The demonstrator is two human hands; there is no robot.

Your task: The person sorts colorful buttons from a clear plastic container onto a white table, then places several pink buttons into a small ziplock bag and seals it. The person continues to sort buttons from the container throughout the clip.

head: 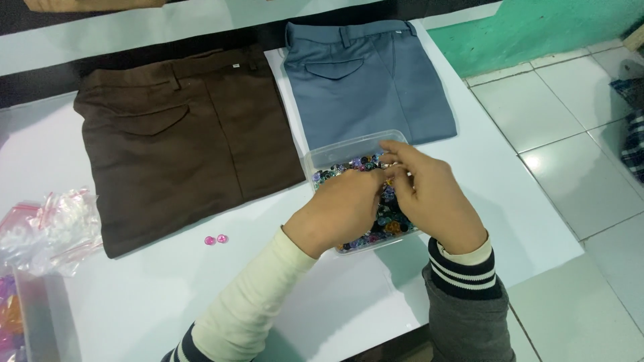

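Observation:
A clear plastic box (335,151) full of small coloured beads or buttons (339,169) sits on the white table (168,288). Both hands are over it. My left hand (345,208) reaches into the box, fingers curled down among the pieces. My right hand (426,194) hovers beside it with fingertips pinched together at a small piece over the box; what exactly is pinched is too small to tell. Two pink round pieces (216,239) lie loose on the table left of the box.
Folded brown trousers (181,134) and folded blue-grey trousers (369,80) lie behind the box. Small empty zip bags (54,224) are piled at the left edge, beside another clear container (27,315). The table ends on the right over a tiled floor (577,147).

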